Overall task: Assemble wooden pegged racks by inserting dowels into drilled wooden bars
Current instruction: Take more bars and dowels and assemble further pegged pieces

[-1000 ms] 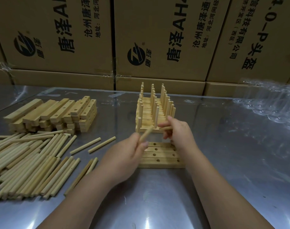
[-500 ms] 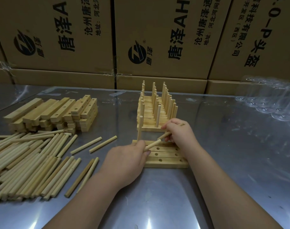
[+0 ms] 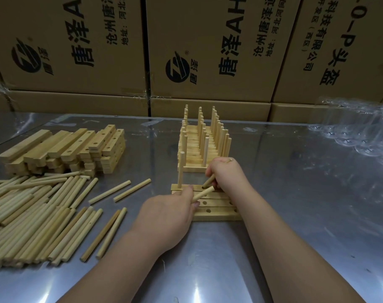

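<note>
At nine o'clock on the desk (image 3: 295, 215) lie loose dowels (image 3: 33, 215), stacked drilled bars (image 3: 77, 147) at ten. The left hand (image 3: 166, 217) grips a slanted dowel (image 3: 204, 193) over the flat bars (image 3: 216, 212) at centre, one peg (image 3: 181, 169) upright in them; the right hand (image 3: 226, 173) pinches a second dowel (image 3: 209, 181), tip at a hole.

On the shiny desk (image 3: 306, 215) four drilled bars (image 3: 216, 213) lie side by side; an upright dowel (image 3: 181, 169) stands in the left end of the farthest bar; the right hand (image 3: 226, 176) grips a tilted dowel (image 3: 208, 180) whose tip seems to meet that bar's middle hole; the left hand (image 3: 166, 217) pinches a second dowel (image 3: 202, 194) slanted over the bars; finished racks (image 3: 199, 149) stand just behind; stacked bars (image 3: 66, 149) and loose dowels (image 3: 33, 215) lie at left.
</note>
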